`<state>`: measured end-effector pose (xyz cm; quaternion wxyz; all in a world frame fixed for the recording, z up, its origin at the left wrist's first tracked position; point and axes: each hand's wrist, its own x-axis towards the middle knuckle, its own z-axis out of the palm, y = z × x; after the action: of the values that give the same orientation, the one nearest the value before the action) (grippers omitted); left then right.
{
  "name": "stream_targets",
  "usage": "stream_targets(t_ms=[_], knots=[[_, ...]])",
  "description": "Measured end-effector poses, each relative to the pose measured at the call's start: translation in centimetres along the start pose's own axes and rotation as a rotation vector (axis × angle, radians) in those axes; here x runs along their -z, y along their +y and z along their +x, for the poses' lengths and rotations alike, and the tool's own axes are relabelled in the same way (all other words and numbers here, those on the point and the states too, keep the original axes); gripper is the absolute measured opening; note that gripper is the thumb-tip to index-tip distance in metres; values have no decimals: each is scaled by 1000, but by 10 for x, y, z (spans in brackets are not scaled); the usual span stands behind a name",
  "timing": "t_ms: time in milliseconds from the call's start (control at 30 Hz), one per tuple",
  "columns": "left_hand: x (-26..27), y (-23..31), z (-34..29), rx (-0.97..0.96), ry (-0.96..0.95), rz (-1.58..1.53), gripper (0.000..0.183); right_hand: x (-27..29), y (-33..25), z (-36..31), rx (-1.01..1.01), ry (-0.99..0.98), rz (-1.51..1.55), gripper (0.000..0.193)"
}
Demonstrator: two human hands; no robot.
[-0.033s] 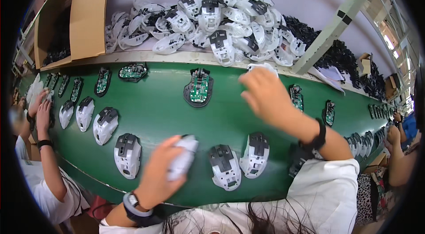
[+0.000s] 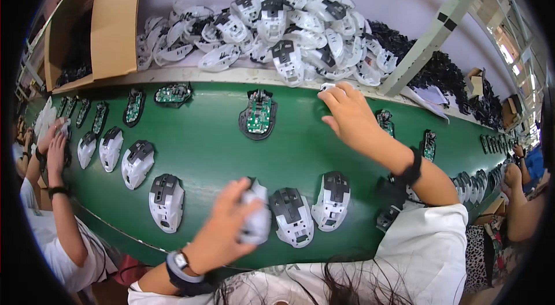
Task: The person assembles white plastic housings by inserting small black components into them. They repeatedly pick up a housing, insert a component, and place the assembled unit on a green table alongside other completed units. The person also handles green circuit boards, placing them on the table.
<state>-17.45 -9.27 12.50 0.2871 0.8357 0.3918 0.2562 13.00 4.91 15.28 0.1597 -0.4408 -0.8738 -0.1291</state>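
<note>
My left hand, slightly blurred, is closed round a white and grey mouse shell just above the green table. Right of it, two more mouse top shells lie side by side, white with dark grey buttons. My right hand reaches to the shelf edge, thumb spread away from the fingers. Its fingertips meet a white piece, mostly hidden beneath them. To the left of that hand lies a black mouse base with a green circuit board.
A heap of white shells fills the shelf, beside a cardboard box and black parts. More shells and mouse bases line the table. A slanted post stands right. Co-workers' hands work at both sides.
My left hand has moved right with the mouse shell, closer to the two lying shells. My right hand has shifted slightly, now covering more of the white piece at the shelf edge.
</note>
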Motion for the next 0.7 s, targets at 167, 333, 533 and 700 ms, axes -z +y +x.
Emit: stream_targets(t_ms=[167, 333, 533, 700], knots=[[10, 17, 1, -7, -226, 29, 81, -23, 46, -17, 15, -185, -42, 35], [8, 1, -7, 50, -126, -79, 67, -6, 55, -4, -288, 322, 43, 24], [38, 20, 2, 10, -40, 1, 59, -21, 142, 17, -327, 417, -63, 35], [26, -10, -58, 560, 320, 512, 54, 45, 108, 3, -86, 775, -230, 36]])
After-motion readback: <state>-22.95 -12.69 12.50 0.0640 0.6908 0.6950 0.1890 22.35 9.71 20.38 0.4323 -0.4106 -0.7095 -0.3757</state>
